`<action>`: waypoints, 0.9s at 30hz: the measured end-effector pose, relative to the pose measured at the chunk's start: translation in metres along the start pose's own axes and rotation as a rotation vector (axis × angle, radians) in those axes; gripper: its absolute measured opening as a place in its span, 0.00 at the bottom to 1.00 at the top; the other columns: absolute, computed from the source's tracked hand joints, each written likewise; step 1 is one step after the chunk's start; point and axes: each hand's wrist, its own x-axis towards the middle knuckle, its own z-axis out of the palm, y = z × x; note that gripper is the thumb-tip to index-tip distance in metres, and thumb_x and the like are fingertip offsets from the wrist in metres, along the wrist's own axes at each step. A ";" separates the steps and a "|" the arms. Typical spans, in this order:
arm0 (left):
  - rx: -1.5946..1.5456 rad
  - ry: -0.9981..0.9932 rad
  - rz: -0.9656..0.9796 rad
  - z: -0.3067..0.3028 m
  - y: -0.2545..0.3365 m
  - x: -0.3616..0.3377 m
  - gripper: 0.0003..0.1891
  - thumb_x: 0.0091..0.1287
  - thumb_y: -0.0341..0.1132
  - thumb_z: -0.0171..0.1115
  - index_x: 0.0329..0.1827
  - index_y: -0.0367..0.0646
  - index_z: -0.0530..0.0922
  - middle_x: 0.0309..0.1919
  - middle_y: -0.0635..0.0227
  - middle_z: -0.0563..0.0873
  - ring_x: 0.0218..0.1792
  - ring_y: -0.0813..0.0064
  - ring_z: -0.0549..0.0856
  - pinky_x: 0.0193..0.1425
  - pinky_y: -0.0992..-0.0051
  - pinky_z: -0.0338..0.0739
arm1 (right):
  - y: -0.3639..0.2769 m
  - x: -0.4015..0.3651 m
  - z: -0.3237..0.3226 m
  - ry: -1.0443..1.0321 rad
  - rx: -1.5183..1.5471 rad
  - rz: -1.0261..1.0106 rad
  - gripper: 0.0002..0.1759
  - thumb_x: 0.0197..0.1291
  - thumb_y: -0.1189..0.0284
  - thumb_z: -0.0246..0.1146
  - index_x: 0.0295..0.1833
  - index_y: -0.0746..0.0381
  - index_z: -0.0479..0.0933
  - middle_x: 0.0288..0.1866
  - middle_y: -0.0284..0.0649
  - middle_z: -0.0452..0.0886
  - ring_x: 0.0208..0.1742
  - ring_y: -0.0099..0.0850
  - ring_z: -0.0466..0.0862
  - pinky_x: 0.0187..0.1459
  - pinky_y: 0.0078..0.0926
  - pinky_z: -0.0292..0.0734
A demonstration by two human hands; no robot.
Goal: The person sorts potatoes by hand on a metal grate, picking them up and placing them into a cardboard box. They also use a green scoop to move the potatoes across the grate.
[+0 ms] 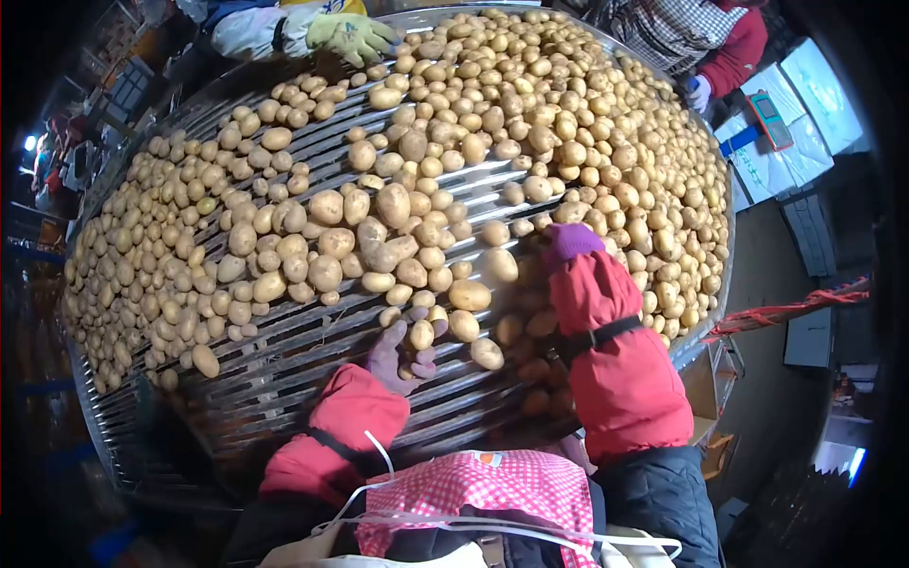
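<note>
Many potatoes (394,204) lie over a slatted metal table (312,355). My left hand (393,355), in a greyish purple glove, is low at the middle of the slats. Its fingers are curled round a small potato (421,334), with other potatoes close by. My right hand (571,242), in a brighter purple glove, reaches further out against the edge of the large heap on the right. Its fingers point away and are mostly hidden, so I cannot make out whether they hold a potato. Single potatoes (471,295) lie on the slats between my two hands.
Across the table, another person's gloved hand (354,38) is over the far edge of the potatoes. A second person's gloved hand (699,93) is at the far right rim. White boxes (772,142) with a green-screened device (769,120) stand beyond it. A red rope (791,310) stretches off right.
</note>
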 end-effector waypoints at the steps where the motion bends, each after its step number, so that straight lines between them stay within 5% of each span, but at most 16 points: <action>1: -0.002 -0.022 -0.001 0.000 0.001 0.003 0.19 0.74 0.49 0.55 0.67 0.63 0.75 0.60 0.66 0.81 0.33 0.79 0.78 0.32 0.81 0.73 | -0.003 -0.004 -0.002 -0.013 0.010 0.002 0.24 0.52 0.56 0.71 0.54 0.50 0.80 0.45 0.46 0.85 0.49 0.49 0.84 0.51 0.42 0.79; 12: -0.037 -0.036 0.022 0.006 0.000 0.007 0.18 0.75 0.48 0.55 0.65 0.59 0.75 0.58 0.62 0.82 0.35 0.78 0.81 0.33 0.81 0.74 | -0.033 0.016 -0.005 -0.168 0.169 0.053 0.28 0.50 0.54 0.73 0.56 0.51 0.79 0.46 0.46 0.84 0.51 0.48 0.83 0.52 0.43 0.79; 14: -0.011 -0.022 0.026 0.007 0.000 0.007 0.18 0.75 0.47 0.55 0.65 0.59 0.75 0.58 0.63 0.82 0.35 0.78 0.81 0.33 0.81 0.74 | -0.032 0.016 -0.009 -0.151 0.233 0.029 0.25 0.46 0.57 0.74 0.52 0.50 0.80 0.39 0.45 0.85 0.41 0.50 0.85 0.45 0.41 0.81; 16: -0.004 -0.049 0.028 0.006 0.000 0.006 0.18 0.75 0.47 0.56 0.65 0.59 0.75 0.60 0.64 0.81 0.37 0.79 0.81 0.34 0.81 0.75 | -0.001 0.023 0.029 0.095 0.380 -0.088 0.24 0.52 0.60 0.72 0.55 0.53 0.80 0.33 0.38 0.84 0.31 0.39 0.84 0.33 0.31 0.80; 18: 0.002 -0.057 0.055 0.006 0.001 0.004 0.18 0.74 0.46 0.56 0.66 0.60 0.75 0.61 0.65 0.81 0.38 0.78 0.82 0.35 0.81 0.76 | -0.009 0.007 0.017 -0.055 1.176 0.147 0.25 0.50 0.57 0.74 0.50 0.58 0.80 0.30 0.33 0.83 0.29 0.29 0.82 0.27 0.23 0.75; 19: -0.035 -0.040 0.057 0.005 0.001 0.002 0.18 0.74 0.46 0.56 0.66 0.60 0.75 0.62 0.65 0.80 0.38 0.78 0.82 0.36 0.81 0.77 | -0.017 -0.008 0.007 -0.046 1.396 0.163 0.29 0.55 0.54 0.71 0.56 0.61 0.77 0.36 0.32 0.81 0.32 0.20 0.80 0.24 0.14 0.69; 23: -0.143 0.017 0.048 0.017 0.004 0.003 0.19 0.73 0.51 0.55 0.64 0.62 0.78 0.63 0.67 0.80 0.45 0.75 0.83 0.39 0.78 0.80 | -0.028 -0.056 0.013 -0.092 2.157 -0.058 0.36 0.58 0.49 0.66 0.66 0.58 0.70 0.52 0.40 0.81 0.39 0.26 0.81 0.24 0.16 0.69; 25: -0.231 0.098 0.073 0.037 -0.004 0.009 0.21 0.72 0.54 0.56 0.65 0.62 0.77 0.66 0.69 0.77 0.52 0.73 0.83 0.41 0.73 0.81 | -0.030 -0.082 0.002 -0.125 2.463 -0.025 0.40 0.60 0.48 0.62 0.72 0.58 0.65 0.60 0.46 0.80 0.44 0.32 0.82 0.30 0.20 0.73; 26: -0.249 0.096 0.088 0.043 -0.011 0.014 0.21 0.72 0.54 0.54 0.66 0.62 0.76 0.68 0.70 0.75 0.55 0.70 0.82 0.45 0.67 0.82 | -0.038 -0.092 -0.003 0.117 2.471 0.038 0.35 0.64 0.48 0.57 0.72 0.56 0.66 0.61 0.47 0.79 0.47 0.37 0.82 0.35 0.19 0.77; 27: -0.207 0.092 0.092 0.051 -0.021 0.019 0.21 0.73 0.54 0.53 0.66 0.62 0.76 0.69 0.69 0.74 0.57 0.68 0.82 0.48 0.64 0.83 | -0.041 -0.107 -0.016 0.148 2.590 0.161 0.34 0.65 0.48 0.55 0.72 0.54 0.66 0.62 0.48 0.78 0.50 0.39 0.82 0.38 0.21 0.79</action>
